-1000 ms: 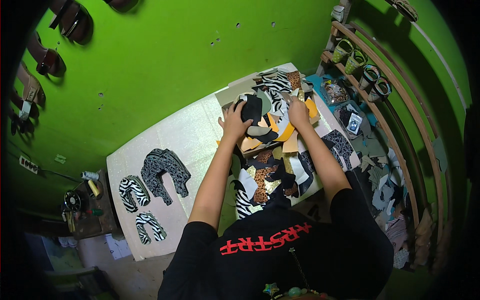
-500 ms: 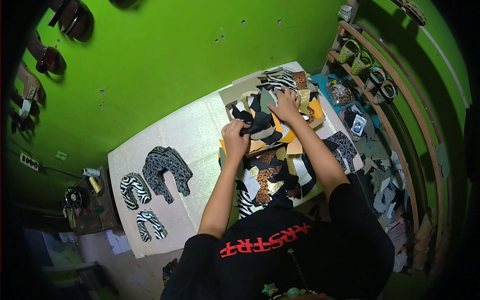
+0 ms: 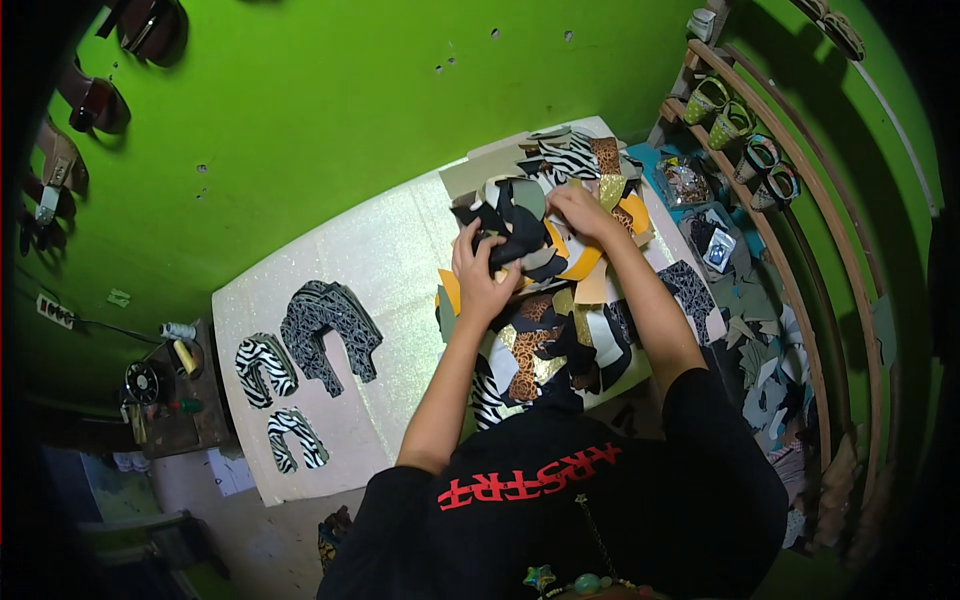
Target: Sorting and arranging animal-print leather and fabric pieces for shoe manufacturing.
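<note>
A cardboard box (image 3: pixel 470 182) on the table is heaped with cut material pieces in black, white, yellow, zebra and leopard prints. At its near left side, my left hand (image 3: pixel 483 275) has its fingers and thumb around some black cut pieces (image 3: pixel 518 232). My right hand (image 3: pixel 582 212) is over the right part of the heap, fingers curled together; what lies between them is hidden. More cut pieces lie between the box and my body, among them a leopard-print piece (image 3: pixel 524 365) and a zebra-print piece (image 3: pixel 485 398).
On the pale table (image 3: pixel 400 220), a stack of U-shaped grey-black patterned pieces (image 3: pixel 325 325) and two zebra-print stacks (image 3: pixel 265 370) lie at left. Another patterned stack (image 3: pixel 685 290) is by my right forearm. A wooden rack (image 3: pixel 780 150) with small shoes stands right, above scraps (image 3: pixel 765 340).
My left hand has opened wider around the black pieces, which have shifted up and bunched. My right hand has drawn slightly nearer and its fingers have curled in.
</note>
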Available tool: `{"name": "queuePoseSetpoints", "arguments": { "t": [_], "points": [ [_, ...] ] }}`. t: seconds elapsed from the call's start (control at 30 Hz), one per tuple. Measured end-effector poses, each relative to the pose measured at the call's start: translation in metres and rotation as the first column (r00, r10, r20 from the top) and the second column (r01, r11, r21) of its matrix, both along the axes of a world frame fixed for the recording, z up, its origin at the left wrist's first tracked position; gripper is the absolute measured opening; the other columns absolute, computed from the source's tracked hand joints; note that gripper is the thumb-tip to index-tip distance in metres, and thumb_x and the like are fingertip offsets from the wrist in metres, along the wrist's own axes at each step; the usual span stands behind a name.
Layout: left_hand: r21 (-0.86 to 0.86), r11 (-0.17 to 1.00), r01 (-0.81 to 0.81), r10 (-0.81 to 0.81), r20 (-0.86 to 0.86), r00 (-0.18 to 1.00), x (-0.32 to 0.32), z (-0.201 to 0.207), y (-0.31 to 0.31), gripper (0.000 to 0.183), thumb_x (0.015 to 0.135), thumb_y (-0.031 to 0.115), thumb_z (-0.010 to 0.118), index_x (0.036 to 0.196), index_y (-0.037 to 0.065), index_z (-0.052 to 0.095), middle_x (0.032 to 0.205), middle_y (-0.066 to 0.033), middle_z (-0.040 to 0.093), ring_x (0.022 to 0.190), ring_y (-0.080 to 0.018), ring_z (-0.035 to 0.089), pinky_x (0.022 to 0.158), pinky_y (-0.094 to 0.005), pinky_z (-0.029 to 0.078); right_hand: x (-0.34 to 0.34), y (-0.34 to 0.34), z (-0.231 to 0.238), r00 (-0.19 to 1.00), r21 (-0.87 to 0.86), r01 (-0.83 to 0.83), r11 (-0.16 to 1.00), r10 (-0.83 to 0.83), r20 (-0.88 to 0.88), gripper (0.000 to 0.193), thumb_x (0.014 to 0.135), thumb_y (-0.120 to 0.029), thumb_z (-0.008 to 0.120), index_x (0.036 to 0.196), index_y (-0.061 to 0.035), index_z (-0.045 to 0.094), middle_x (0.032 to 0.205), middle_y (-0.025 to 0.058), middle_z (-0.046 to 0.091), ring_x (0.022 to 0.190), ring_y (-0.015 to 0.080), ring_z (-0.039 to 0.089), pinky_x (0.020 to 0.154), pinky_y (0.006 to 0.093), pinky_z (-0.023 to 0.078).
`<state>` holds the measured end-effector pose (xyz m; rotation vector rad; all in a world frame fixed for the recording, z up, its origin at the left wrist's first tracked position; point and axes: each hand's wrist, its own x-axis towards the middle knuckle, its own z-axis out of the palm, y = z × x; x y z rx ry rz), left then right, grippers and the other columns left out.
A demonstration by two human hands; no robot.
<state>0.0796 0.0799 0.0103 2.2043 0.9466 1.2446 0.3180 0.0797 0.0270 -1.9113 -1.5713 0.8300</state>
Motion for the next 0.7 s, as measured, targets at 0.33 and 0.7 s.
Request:
{"name": "queuePoseSetpoints", "arguments": {
  "t": [0.33,0.7],
  "points": [
    [-0.077,0.995,-0.070,0.034,-0.397,0.917,0.039,-0.013,0.003,0.056,0.069,0.029,0.066,0.121,0.020,0.047,0.134,-0.0097,0.037,0.125,-0.0342,0.030,0.097,-0.0599,0.012,0.005,0.002,-0.010,0.878,-0.006,0.179,0.984,-0.157,0.452,0.070,0.063,-0.031,0.071,0.126,-0.0214,0.042,0.124,0.0119,0.042,0.117,0.0310,0.041,0.097,0.0627,0.021],
    [-0.406,0.855,0.322,-0.301,0.117,0.947,-0.021,0.019,0.045,0.045,0.076,0.018,0.065,0.118,0.011,0.051,0.115,-0.0102,0.055,0.107,-0.0229,0.051,0.088,-0.0348,0.040,-0.002,0.003,-0.012,0.856,-0.024,0.150,0.988,-0.118,0.504,0.076,0.056,-0.032,0.078,0.124,-0.0203,0.045,0.122,0.0107,0.043,0.112,0.0317,0.045,0.091,0.0607,0.031]
  ]
}}
